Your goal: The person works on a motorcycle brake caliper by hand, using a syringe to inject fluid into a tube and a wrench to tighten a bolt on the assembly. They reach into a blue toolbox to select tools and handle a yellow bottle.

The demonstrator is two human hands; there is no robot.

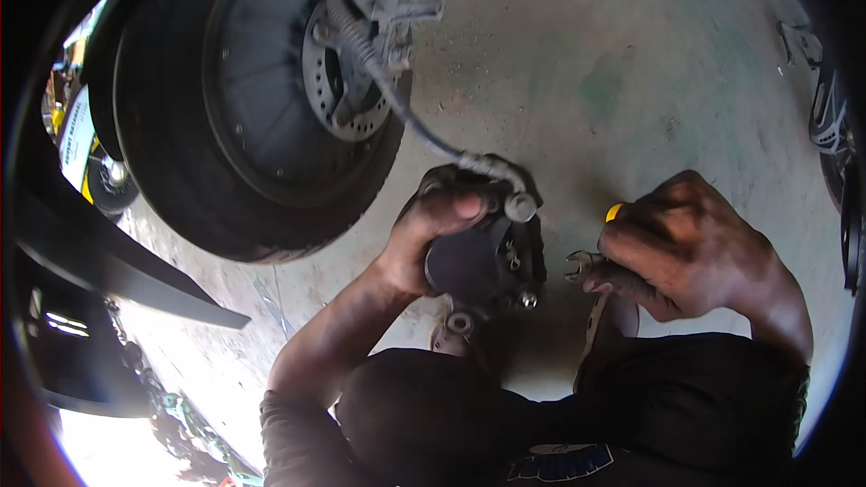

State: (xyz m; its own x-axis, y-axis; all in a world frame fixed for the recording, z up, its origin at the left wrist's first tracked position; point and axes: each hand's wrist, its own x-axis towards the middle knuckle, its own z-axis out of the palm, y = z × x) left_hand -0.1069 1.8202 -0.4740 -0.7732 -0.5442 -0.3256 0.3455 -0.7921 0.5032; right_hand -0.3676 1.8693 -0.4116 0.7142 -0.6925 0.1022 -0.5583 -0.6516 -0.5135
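My left hand grips a black brake caliper, thumb across its upper part. A cable or hose runs from near the wheel's hub down to a metal fitting on the caliper. My right hand is closed on a wrench, its open jaw pointing left, a short way right of the caliper and not touching it. A small yellow item shows at that hand's upper knuckles, mostly hidden. At the upper left is a large black wheel with a drilled brake disc.
The pale, stained floor lies under me. A curved black panel juts in from the left, with a yellow-and-white vehicle behind it. Parts of another vehicle stand at the right edge. My feet show below my hands.
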